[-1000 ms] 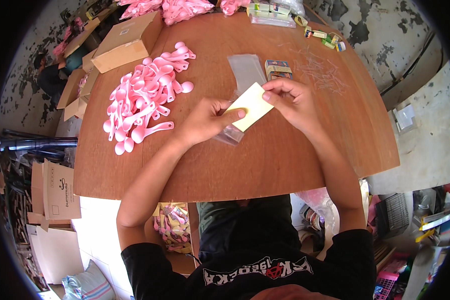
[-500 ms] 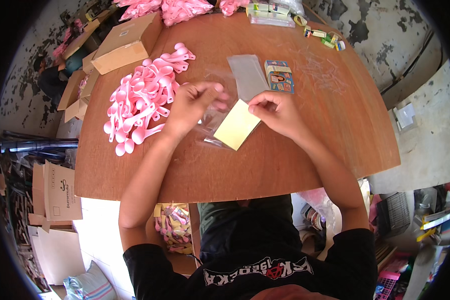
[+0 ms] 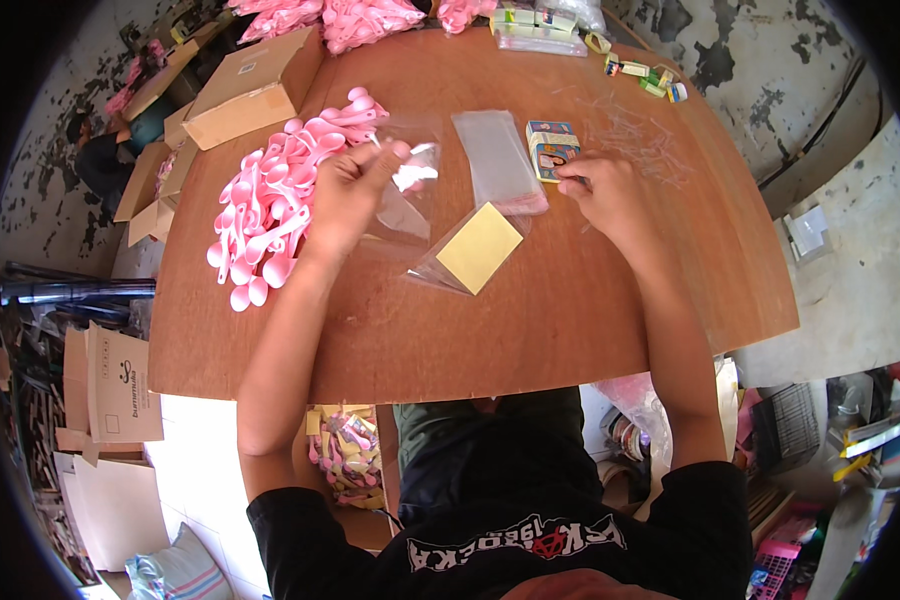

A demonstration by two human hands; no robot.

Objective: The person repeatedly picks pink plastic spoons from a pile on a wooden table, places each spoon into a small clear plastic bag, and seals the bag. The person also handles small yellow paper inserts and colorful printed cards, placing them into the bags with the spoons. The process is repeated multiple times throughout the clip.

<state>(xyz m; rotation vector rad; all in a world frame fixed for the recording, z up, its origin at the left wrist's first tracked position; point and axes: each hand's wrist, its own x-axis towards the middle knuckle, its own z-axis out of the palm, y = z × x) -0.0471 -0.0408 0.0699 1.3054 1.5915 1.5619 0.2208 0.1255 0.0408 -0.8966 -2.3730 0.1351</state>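
Observation:
Beside the heap of pink spoons [image 3: 260, 205], my left hand [image 3: 348, 195] is closed on a clear plastic bag [image 3: 405, 215] that hangs and glints to its right. My right hand [image 3: 602, 190] has its fingertips pinched at the near corner of a small stack of printed cards [image 3: 552, 145]; whether a card is lifted cannot be made out. Between my forearms a yellow card [image 3: 480, 248] lies in or on a clear bag. A pile of flat clear bags [image 3: 495, 160] rests just left of the card stack.
At the back left stands a cardboard box [image 3: 255, 85], with bagged pink spoons [image 3: 370, 22] behind it. Small rolls [image 3: 650, 75] and thin clear strips [image 3: 640, 135] lie at the back right. Below the table edge, a box holds packed spoons [image 3: 345, 455]. Another person [image 3: 105, 160] is far left.
My right hand has let go of the yellow card and moved right to the card stack. My left hand has moved left and up with a clear bag. The yellow card now lies on the table.

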